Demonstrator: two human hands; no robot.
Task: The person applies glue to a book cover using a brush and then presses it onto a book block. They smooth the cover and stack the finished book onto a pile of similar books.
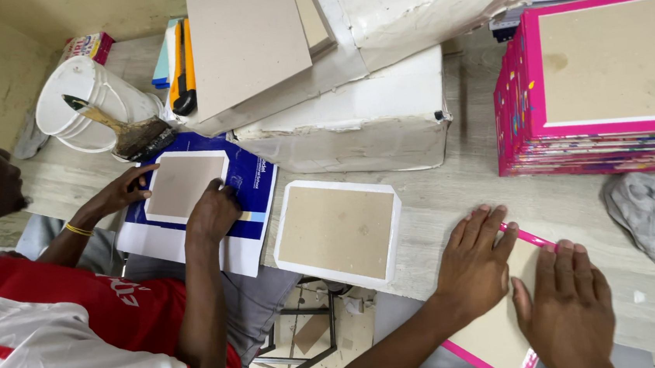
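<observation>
At the bench's left end, a co-worker's hands (181,203) press a white-edged board (186,185) onto a blue sheet (254,186), a glue bucket (87,102) and brush (133,133) close by. A finished white-bordered board (339,231) lies mid-bench. At the near edge, the left hand (475,262) and right hand (569,309), fingers spread flat, gripping nothing, smooth a pink-edged board (503,337), apparently to seat its folded border. A stack of pink covers (600,85) waits at the far right.

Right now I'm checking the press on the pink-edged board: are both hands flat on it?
Touching. The head view shows the left hand and right hand lying palm-down on the pink-edged board, fingers spread, no gap visible.
</observation>
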